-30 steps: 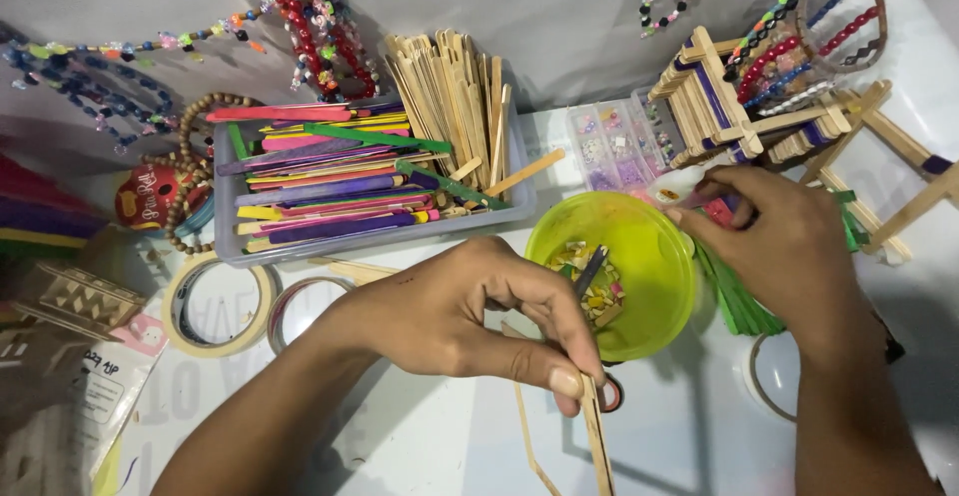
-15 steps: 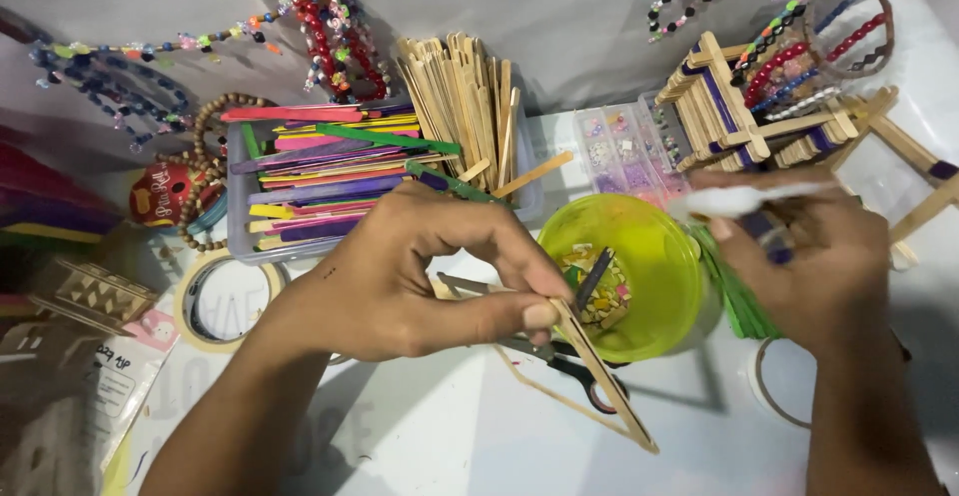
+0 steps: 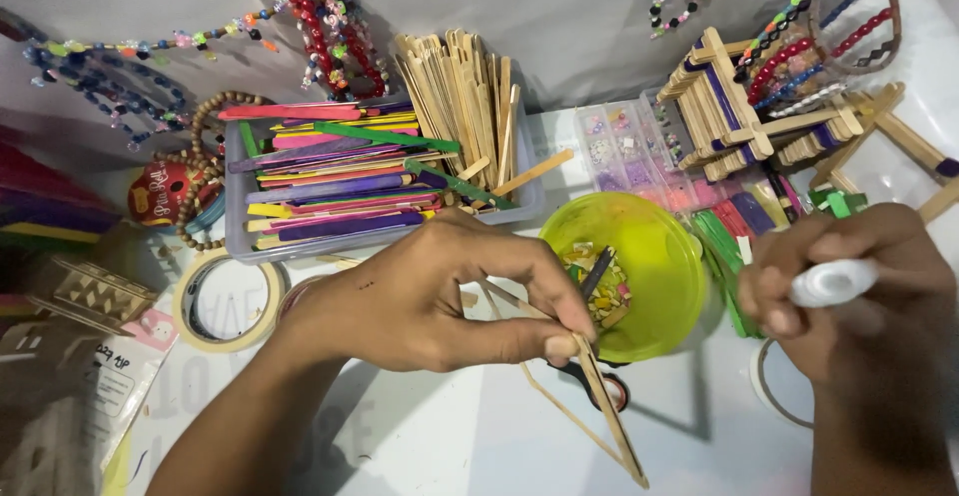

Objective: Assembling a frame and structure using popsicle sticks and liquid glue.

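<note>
— Surroundings on the worktop (image 3: 420, 446)?
— Crowded. Behind the left hand (image 3: 440, 296): one grey tray (image 3: 240, 246), long and shallow. Left of it: two tape rolls (image 3: 225, 301), overlapping, plus brown wooden beads (image 3: 195, 171). Along the back cloth: strings of coloured beads (image 3: 320, 31). Under the stick frame (image 3: 589, 396): scissors (image 3: 599, 381), mostly hidden, one red-rimmed handle showing. Far right: one more tape ring (image 3: 774, 391), partly covered by the right hand (image 3: 859, 296).

— Containers and contents?
— Grey tray: coloured craft sticks (image 3: 330, 181) on the left, plain wooden sticks (image 3: 465, 91) stacked on the right; too many to count. One yellow-green bowl (image 3: 649, 276), between the two hands: small mixed scraps and one dark stick. One clear compartment box (image 3: 624, 151) behind the bowl: tiny beads, pale and pink. One stick-built structure (image 3: 729, 106) at upper right, bracelets draped over it.

— Left grip?
— Thumb and fingers pressed together, pinching the frame of plain sticks at its upper corner; frame just in front of the bowl, its long side slanting down to the lower right over the worktop.

— Right grip?
— Fingers curled tight round a white tube-shaped object (image 3: 834, 281), held right of the bowl, well apart from the frame.
</note>
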